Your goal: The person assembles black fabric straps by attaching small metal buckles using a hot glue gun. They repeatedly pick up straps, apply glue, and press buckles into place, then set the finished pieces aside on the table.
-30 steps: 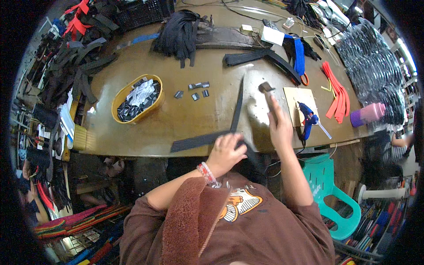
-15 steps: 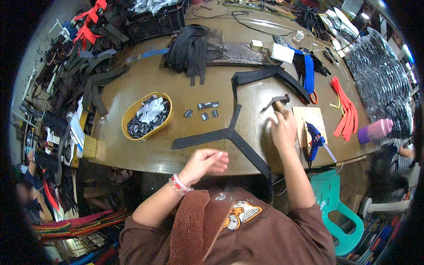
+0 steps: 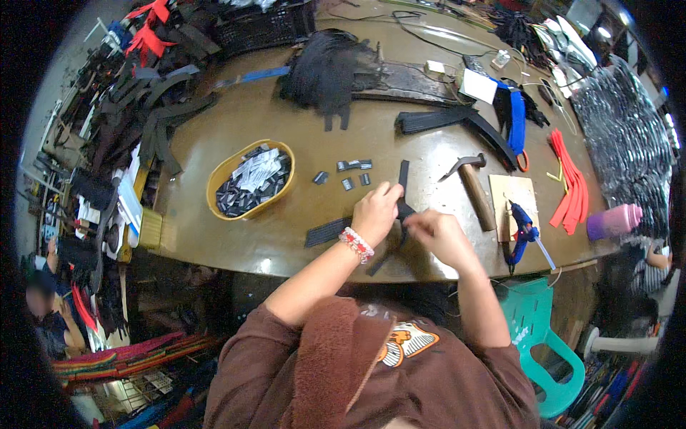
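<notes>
1. The left hand (image 3: 375, 211) lies on a black strap (image 3: 402, 187) near the front edge of the brown table (image 3: 236, 236); its fingers are curled and pressed down on the strap, and a beaded bracelet (image 3: 356, 244) sits on the wrist
2. The right hand (image 3: 436, 236) is just beside the left hand, to its right; its fingers are closed and they pinch the same black strap where the strap bends
3. The black strap lies flat on the table in front of the person: one end points away toward the middle of the table, another part (image 3: 329, 232) goes out to the left under the left wrist, and a short part comes down to the table edge between the two hands
4. A hammer (image 3: 471, 182) with a wooden handle lies on the table right of the hands, apart from them
5. A blue glue gun (image 3: 523, 232) rests on a small wooden board (image 3: 513, 196) further right
6. A yellow oval basket (image 3: 250, 179) full of small dark pieces stands left of the hands, well apart
7. Some small metal buckles (image 3: 350, 173) lie loose between the basket and the strap
8. Orange straps (image 3: 572, 189) lie near the right edge of the table
</notes>
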### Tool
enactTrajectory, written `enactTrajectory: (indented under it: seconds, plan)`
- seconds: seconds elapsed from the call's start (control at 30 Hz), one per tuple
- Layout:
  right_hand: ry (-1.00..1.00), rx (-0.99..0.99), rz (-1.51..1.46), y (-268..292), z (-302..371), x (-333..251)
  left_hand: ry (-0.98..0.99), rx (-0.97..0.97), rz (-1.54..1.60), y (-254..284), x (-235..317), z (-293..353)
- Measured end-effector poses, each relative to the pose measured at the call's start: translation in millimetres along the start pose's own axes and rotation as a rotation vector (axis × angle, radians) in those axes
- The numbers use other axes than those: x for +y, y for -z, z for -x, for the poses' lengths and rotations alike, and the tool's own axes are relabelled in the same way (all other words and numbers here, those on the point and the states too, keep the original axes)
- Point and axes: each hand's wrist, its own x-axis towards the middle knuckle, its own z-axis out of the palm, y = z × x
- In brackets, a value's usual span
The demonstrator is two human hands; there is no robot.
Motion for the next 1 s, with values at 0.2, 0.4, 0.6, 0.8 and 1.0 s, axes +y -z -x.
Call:
enactTrajectory:
  seconds: [0.2, 0.4, 0.6, 0.8, 1.0]
  plan:
    - [0.074, 0.498, 0.383, -64.1, -15.3, 20.8, -0.109, -0.085, 0.094, 10.3, -6.8, 4.8]
    - [0.199, 0.473, 0.421, -60.2, -8.0, 24.4, -0.252, -0.18, 0.103, 20.5, -8.4, 10.0]
    - [0.142, 0.445, 0.455, -60.0, -10.7, 17.8, -0.512, -0.415, 0.294, 79.4, -32.3, 18.0]
    - [0.141, 0.489, 0.399, -60.1, -8.0, 16.3, 0.328, 0.169, -0.523, 187.0, -137.1, 6.9]
    - [0.131, 0.506, 0.338, -61.4, -10.6, 22.7, 0.362, 0.481, -0.24, 194.0, -156.1, 24.9]
